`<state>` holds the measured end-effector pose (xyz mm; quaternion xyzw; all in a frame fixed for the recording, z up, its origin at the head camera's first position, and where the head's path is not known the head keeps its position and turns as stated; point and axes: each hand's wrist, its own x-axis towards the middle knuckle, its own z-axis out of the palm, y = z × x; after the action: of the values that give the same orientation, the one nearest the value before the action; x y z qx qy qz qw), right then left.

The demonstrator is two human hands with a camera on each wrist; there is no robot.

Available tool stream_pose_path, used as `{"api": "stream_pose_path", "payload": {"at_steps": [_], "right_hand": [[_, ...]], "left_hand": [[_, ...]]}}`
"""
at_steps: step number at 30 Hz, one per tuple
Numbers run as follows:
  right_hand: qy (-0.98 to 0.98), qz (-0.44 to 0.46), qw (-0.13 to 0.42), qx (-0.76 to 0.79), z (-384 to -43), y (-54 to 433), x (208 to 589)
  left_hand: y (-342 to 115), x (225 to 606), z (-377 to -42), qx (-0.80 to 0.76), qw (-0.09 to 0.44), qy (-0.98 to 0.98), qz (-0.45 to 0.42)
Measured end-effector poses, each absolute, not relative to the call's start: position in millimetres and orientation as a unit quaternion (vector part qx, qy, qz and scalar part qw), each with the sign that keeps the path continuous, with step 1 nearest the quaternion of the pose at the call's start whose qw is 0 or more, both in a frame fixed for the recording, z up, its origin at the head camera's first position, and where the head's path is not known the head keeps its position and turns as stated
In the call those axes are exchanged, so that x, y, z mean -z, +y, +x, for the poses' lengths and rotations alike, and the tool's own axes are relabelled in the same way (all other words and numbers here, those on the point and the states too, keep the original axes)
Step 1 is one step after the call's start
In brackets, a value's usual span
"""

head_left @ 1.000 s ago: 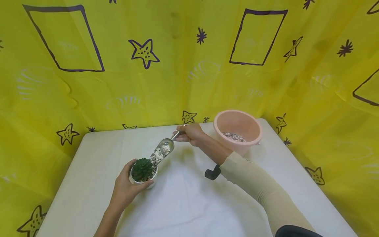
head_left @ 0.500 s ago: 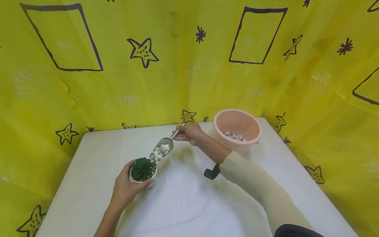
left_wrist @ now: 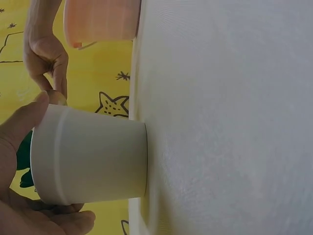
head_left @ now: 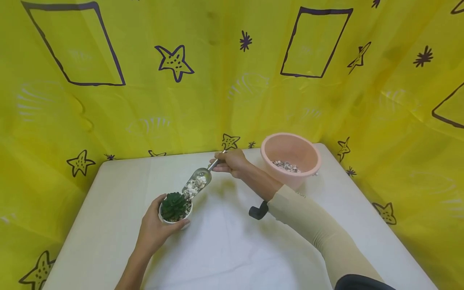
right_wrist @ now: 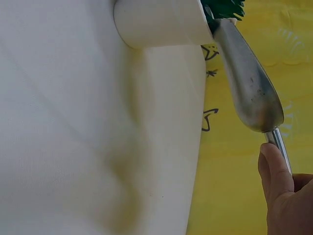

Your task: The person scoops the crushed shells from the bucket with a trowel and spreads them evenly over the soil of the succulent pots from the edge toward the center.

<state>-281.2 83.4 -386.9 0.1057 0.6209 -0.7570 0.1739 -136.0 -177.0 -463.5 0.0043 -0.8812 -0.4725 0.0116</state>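
Note:
A small white pot (left_wrist: 98, 156) stands on the table with a green succulent (head_left: 173, 206) and small stones inside its rim. My left hand (head_left: 156, 225) grips the pot near its top, thumb on one side and fingers on the other. By its handle, my right hand (head_left: 232, 163) holds a metal scoop (right_wrist: 249, 83). Pale pebbles (head_left: 195, 186) lie in the scoop, which tilts down to the left. Its tip is at the pot's rim, beside the succulent. In the right wrist view the scoop's underside shows and its load is hidden.
A pink bucket (head_left: 266, 155) with pebbles (head_left: 286, 166) at its bottom stands at the back right of the white-covered table (head_left: 224, 241), behind my right forearm. A yellow patterned curtain (head_left: 203, 108) hangs behind and at both sides.
The head view has shifted very slightly. Both hands, the scoop and the pot keep nearly the same places; the scoop still holds pebbles at the pot's rim.

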Motion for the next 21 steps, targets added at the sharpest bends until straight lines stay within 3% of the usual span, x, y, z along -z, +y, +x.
{"api": "stream_pose_path", "payload": {"at_steps": [21], "right_hand": [[0.619, 0.113, 0.165, 0.759, -281.5, 81.1, 383.9]], "left_hand": [[-179.4, 466.2, -137.6, 0.482, 0.006, -0.876, -0.009]]}}
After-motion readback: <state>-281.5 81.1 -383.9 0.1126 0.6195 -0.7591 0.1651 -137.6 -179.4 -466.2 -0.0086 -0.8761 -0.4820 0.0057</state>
